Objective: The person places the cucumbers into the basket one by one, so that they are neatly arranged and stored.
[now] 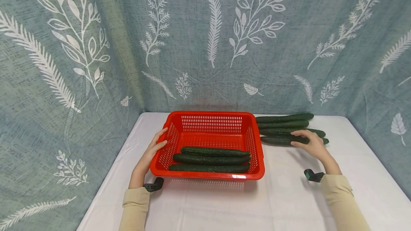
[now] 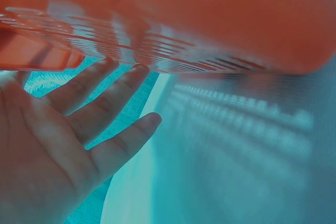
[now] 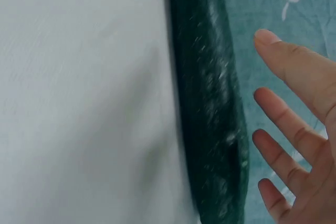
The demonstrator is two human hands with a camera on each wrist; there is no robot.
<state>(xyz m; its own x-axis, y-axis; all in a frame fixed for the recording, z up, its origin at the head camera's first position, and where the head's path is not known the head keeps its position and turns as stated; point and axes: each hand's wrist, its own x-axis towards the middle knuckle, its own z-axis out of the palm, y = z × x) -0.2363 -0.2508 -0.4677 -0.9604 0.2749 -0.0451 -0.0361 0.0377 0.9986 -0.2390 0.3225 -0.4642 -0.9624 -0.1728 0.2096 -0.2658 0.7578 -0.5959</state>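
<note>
A red plastic basket [image 1: 205,175] with slotted walls stands on the table, three dark green cucumbers [image 1: 212,160] lying side by side along its near part. My left hand [image 1: 151,152] is at the basket's left side, thumb and fingers extended over the rim; in the left wrist view its fingers [image 2: 115,98] spread beneath the slotted wall. To the right of the basket lie several more cucumbers [image 1: 284,124] in a row. Over the nearest one [image 1: 276,140] hovers my right hand [image 1: 313,147], fingers apart and nothing held. The right wrist view shows that cucumber [image 3: 210,103] beside the spread fingers [image 3: 286,119].
A white cloth [image 1: 285,195] covers the table. Blue-green curtains [image 1: 199,38] with white leaf prints enclose the back and both sides. Small black devices [image 1: 313,175] sit at both wrists, just below the beige sleeves [image 1: 340,195].
</note>
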